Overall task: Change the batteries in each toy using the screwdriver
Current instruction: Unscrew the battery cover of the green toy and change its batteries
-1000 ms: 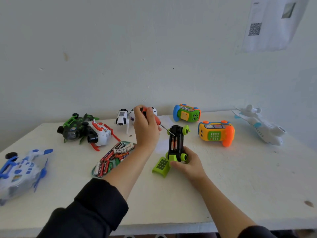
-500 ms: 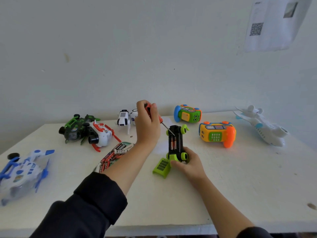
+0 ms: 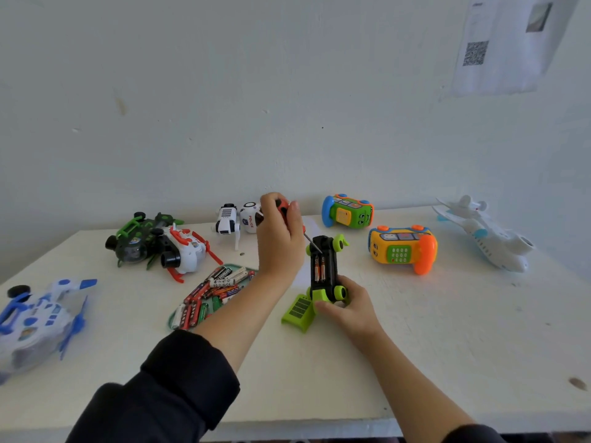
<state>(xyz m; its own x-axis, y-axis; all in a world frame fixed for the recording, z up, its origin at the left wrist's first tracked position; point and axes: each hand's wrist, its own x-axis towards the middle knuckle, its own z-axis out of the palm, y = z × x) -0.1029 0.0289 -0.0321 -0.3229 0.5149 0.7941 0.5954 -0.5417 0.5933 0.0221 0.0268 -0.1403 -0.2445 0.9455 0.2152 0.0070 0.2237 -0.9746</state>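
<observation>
A black and green toy car (image 3: 324, 266) lies upside down at the table's middle, its battery bay open with two batteries showing. My right hand (image 3: 345, 306) grips its near end. My left hand (image 3: 279, 238) grips a red-handled screwdriver (image 3: 292, 220) whose thin shaft points down at the car's far end. The green battery cover (image 3: 297, 311) lies on the table just left of the car. A green tray (image 3: 172, 321) holds several loose batteries left of my left forearm.
Other toys ring the white table (image 3: 447, 346): a blue-white car (image 3: 38, 314) at far left, a green-black toy (image 3: 137, 238) and red-white toy (image 3: 185, 251), a white police dog (image 3: 236, 219), a green camera toy (image 3: 348, 212), a yellow phone toy (image 3: 403, 249), a white plane (image 3: 486, 238).
My left hand has shifted the screwdriver slightly, its tip staying at the far end of the car. My right hand keeps its grip on the car.
</observation>
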